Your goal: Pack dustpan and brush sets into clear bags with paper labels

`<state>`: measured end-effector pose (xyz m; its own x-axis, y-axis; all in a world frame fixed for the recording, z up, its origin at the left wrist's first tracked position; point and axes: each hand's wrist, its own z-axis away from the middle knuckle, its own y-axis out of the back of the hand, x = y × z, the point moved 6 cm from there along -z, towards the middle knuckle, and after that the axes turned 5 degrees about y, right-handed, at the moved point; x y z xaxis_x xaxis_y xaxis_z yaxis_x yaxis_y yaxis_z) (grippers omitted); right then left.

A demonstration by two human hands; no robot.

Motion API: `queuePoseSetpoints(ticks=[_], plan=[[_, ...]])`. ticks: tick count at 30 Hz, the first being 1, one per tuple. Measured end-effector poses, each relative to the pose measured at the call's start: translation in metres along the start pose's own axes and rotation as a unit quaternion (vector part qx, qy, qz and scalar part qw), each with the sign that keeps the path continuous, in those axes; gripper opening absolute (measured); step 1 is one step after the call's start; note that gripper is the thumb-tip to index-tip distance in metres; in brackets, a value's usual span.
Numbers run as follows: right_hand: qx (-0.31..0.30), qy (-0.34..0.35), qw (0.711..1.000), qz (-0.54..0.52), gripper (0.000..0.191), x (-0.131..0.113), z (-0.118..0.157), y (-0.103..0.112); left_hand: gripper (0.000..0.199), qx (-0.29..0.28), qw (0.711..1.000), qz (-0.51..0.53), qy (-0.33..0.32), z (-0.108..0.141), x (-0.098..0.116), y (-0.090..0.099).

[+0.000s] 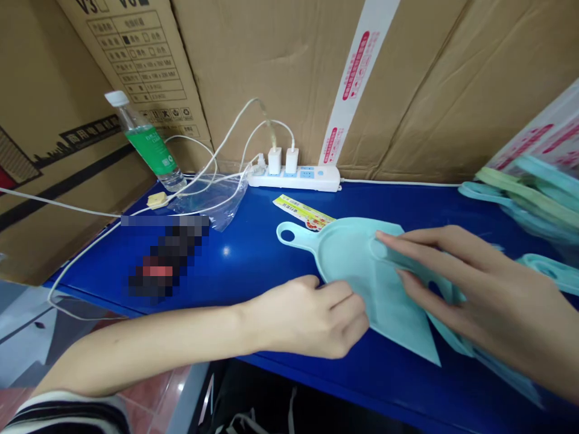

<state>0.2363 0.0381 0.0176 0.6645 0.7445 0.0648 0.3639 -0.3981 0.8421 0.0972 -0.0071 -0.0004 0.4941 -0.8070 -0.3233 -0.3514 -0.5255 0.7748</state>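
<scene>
A light blue dustpan [348,259] lies on the blue table, its looped handle pointing left. My left hand [332,316] is closed at the dustpan's near edge, fingers curled over the rim; the fingertips are hidden. Above the pan's right part, my right hand [470,283] pinches a light blue handle-like piece [400,258] with a rounded end between thumb and fingers. What this piece belongs to is partly hidden by the hand. More light blue plastic [452,334] shows beneath my right hand. A yellow-green printed card [301,211] lies behind the dustpan.
Several blue and green dustpans [538,193] are heaped at the right. A white power strip [294,178] with chargers and cables stands against the cardboard [271,72]. At the left are a tilted water bottle [151,147], a clear plastic bag [221,202] and a blurred-out dark object [165,259].
</scene>
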Motion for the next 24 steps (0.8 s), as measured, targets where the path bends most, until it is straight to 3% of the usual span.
queuePoseSetpoints(ticks=[3, 10, 13, 17, 24], plan=[[-0.002, 0.056, 0.998, -0.025, 0.032, -0.014, -0.003, -0.004, 0.023, -0.022, 1.000, 0.022, -0.006, 0.004, 0.002, -0.001], [-0.065, 0.039, 0.989, -0.126, 0.043, -0.027, -0.004, -0.029, 0.023, -0.024, 0.997, 0.074, -0.014, 0.013, 0.011, 0.003], [-0.059, 0.035, 0.987, -0.143, 0.046, -0.030, -0.004, -0.034, 0.021, -0.013, 0.995, 0.094, -0.021, 0.015, 0.012, 0.004], [-0.051, 0.059, 0.988, -0.131, 0.049, -0.036, -0.009, -0.037, 0.019, 0.013, 0.993, 0.113, -0.022, 0.016, 0.011, 0.004], [-0.092, 0.138, 0.984, -0.060, 0.050, -0.056, -0.033, -0.040, 0.023, -0.037, 0.987, 0.153, -0.038, 0.017, 0.011, -0.001]])
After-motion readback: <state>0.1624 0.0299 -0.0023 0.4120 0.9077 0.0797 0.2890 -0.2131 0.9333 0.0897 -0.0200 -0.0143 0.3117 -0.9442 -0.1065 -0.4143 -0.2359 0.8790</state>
